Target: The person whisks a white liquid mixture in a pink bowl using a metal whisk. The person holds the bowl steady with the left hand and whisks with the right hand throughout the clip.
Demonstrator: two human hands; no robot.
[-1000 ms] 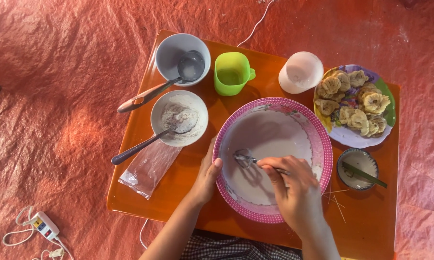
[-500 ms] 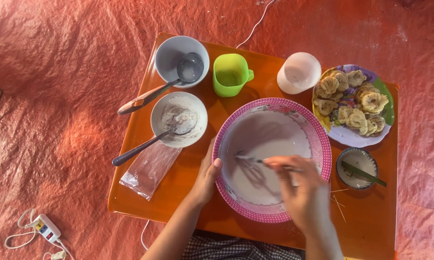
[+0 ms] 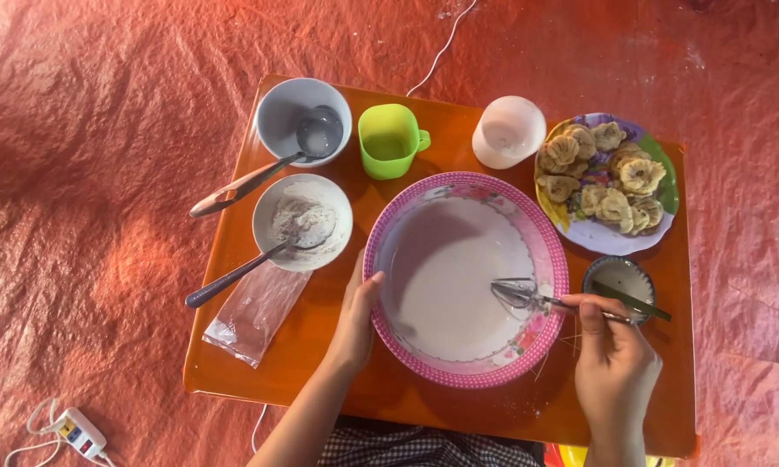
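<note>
Right hand fingers pinched tight on the whisk at the bowl's right rim; left hand loosely cupping the left rim, bare worktop beneath.

Orange low table on red tarp: pink bowl at grip, two white bowls and plastic bag left, green cup beyond.
</note>
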